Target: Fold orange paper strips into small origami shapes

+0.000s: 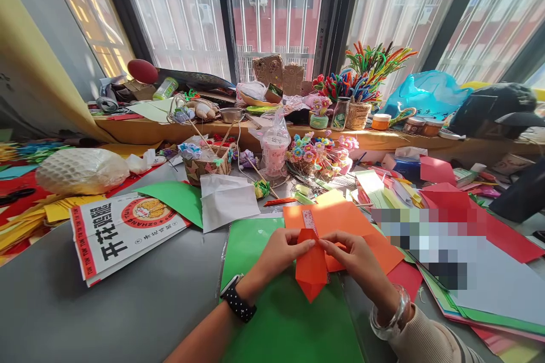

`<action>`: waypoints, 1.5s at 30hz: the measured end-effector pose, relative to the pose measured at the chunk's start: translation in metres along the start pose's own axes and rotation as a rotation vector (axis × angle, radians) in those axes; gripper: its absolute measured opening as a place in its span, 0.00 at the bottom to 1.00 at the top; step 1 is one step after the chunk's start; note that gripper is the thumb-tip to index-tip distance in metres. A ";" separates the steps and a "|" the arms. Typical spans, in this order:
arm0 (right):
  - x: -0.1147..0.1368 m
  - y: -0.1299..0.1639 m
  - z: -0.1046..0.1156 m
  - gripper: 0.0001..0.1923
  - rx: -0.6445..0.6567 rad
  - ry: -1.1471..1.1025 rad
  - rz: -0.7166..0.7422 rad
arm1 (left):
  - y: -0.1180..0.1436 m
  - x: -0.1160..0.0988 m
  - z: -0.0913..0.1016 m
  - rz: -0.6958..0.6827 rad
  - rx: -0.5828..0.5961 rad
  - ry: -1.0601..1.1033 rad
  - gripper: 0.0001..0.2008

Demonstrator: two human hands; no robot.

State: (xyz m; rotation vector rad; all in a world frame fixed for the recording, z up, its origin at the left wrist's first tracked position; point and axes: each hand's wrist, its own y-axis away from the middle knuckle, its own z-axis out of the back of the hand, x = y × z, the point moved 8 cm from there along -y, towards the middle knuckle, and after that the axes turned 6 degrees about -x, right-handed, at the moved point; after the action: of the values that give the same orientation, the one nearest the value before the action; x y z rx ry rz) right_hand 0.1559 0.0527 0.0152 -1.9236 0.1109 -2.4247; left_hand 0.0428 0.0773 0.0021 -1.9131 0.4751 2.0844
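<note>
Orange paper (312, 265) is being pinched at its top edge by the left hand (279, 252) and right hand (355, 258).
Fingertips are being pressed shut on the folded piece, held over a green sheet (272, 312) on the grey table (128, 306).

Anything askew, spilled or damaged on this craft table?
Nothing looks spilled or damaged. The table is crowded: loose coloured paper sheets overlap in untidy heaps on the right, and a printed paper bag hangs over the near table edge. Both hands, left hand and right hand, pinch a folded orange paper over a green sheet.
</note>
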 end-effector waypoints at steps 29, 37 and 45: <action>0.000 -0.003 0.001 0.12 0.114 -0.014 -0.078 | 0.000 0.007 -0.004 0.066 0.084 0.073 0.16; -0.001 -0.002 0.003 0.11 -0.020 -0.123 -0.041 | 0.001 0.005 0.000 0.083 0.037 0.065 0.16; -0.023 -0.003 0.026 0.14 -0.335 -0.496 -0.207 | 0.000 -0.004 0.004 0.113 0.002 0.324 0.19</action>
State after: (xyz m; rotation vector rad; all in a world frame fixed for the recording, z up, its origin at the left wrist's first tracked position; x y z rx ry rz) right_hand 0.1863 0.0566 -0.0011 -2.7490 0.3294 -2.0530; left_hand 0.0394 0.0794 0.0069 -2.2827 0.6672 1.8388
